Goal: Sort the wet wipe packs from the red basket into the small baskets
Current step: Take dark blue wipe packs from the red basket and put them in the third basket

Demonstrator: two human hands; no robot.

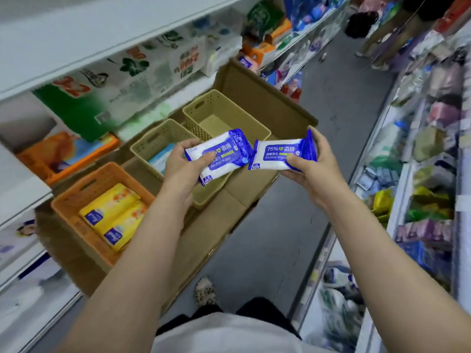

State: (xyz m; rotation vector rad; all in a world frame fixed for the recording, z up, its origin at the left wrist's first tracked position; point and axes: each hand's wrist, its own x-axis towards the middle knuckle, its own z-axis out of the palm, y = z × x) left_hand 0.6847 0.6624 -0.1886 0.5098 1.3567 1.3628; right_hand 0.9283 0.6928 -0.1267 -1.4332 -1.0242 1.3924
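My left hand (182,164) grips a blue-and-white alcohol wipe pack (224,155), and my right hand (314,169) grips a second pack of the same kind (280,155). Both packs hover side by side above the small baskets. An orange basket (74,200) at the lower left holds two yellow wipe packs (114,215). A beige basket (153,142) behind it holds a light blue pack (160,159). The farthest beige basket (201,108) shows a bare floor. Another beige basket (206,194) sits partly hidden under my left hand. The red basket is not in view.
The baskets stand on flattened cardboard boxes (244,189) in a shop aisle. Stocked shelves (102,80) run along the left, and more shelves (433,149) line the right. Grey floor (339,110) lies between them. Another person's legs (377,47) stand far up the aisle.
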